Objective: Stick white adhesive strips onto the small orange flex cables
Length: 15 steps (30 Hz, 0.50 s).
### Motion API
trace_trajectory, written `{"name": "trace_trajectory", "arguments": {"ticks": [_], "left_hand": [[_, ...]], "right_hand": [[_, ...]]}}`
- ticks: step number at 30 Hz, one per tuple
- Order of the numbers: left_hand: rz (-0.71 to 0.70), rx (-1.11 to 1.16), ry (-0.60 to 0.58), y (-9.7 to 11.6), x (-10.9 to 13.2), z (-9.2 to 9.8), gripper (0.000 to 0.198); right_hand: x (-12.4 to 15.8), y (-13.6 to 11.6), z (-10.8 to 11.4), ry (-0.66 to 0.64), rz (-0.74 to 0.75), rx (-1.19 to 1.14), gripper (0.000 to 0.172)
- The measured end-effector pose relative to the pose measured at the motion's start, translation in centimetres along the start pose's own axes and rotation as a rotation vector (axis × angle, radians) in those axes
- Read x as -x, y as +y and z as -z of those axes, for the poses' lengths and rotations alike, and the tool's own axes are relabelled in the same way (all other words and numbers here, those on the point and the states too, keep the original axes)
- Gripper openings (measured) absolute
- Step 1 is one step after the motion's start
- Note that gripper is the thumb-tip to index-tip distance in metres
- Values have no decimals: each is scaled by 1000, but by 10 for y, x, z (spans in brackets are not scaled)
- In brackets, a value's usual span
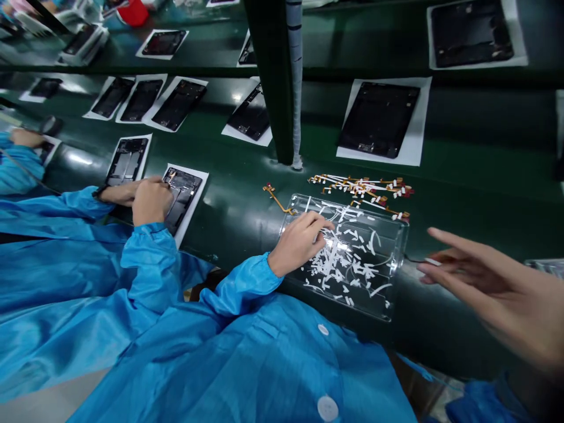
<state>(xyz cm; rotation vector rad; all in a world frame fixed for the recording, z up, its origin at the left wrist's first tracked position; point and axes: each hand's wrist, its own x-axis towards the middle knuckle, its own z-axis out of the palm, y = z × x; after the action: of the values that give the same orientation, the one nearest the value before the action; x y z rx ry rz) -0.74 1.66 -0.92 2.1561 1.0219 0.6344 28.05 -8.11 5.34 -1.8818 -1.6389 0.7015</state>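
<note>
My left hand (299, 242) rests over the left part of a clear plastic tray (399, 247). Its fingers are curled and pressed together, and whatever is in them is hidden. Many small white strips (330, 258) are scattered across the tray. An orange flex cable (278, 201) lies beside that hand, one end on the tray's rim. Right of the tray, my right hand (497, 288) pinches a small white strip (433, 262) between thumb and a finger, index finger stretched out. A thin dark line runs from there towards the tray.
A pile of flex cables (359, 187) lies behind the tray. A dark green post (275, 82) rises from the green bench (476, 141). Black device housings (381, 120) lie on white sheets. At left, a co-worker's hands (152, 200) work on a housing (183, 197).
</note>
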Motion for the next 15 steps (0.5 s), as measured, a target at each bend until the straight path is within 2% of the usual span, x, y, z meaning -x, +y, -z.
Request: {"name": "trace_trajectory", "arguments": {"ticks": [2, 4, 6, 10, 15], "left_hand": [[-37, 196, -14, 14, -5, 3, 26], [-77, 386, -82, 28, -11, 4, 20], [-109, 466, -141, 37, -16, 2, 19], [-46, 458, -109, 40, -20, -4, 13], [13, 427, -40, 37, -16, -3, 15]], "right_hand": [[-5, -9, -5, -84, 97, 42, 65], [-13, -22, -14, -178, 217, 20, 61], [-19, -35, -23, -217, 317, 9, 53], [-21, -43, -32, -160, 436, 67, 42], [-19, -39, -37, -69, 480, 90, 44]]}}
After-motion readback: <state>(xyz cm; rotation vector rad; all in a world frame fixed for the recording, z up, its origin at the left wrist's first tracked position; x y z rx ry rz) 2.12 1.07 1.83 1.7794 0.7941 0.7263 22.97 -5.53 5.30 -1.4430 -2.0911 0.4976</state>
